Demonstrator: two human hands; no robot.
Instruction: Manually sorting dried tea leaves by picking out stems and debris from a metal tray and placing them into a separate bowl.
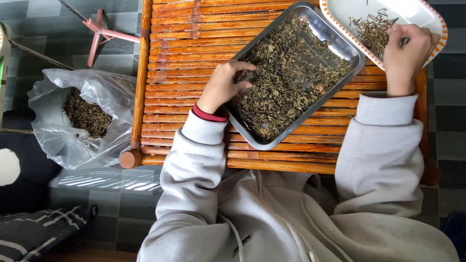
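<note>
A: Where are the dried green tea leaves (286, 77)?

B: In the rectangular steel tray (350, 48) on the slatted wooden tabletop (184, 43). The left hand (224, 85) pinches leaves at the tray's near-left edge.

A: The right hand (405, 51)?

B: Its grip is closed on brown stems (371, 29) over the white orange-rimmed dish (427, 12). A clear plastic bag (80, 116) sits on the floor.

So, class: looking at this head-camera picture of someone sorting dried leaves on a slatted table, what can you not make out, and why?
- Right hand fingertips: curled over the twigs on the white plate; its grip cannot be told.
- White plate: far edge cut off by the top of the frame.
- Left hand fingertips: buried in the leaves of the metal tray; any pinched leaf is too small to see.
- Plastic bag: folds hide how full it is.
</note>
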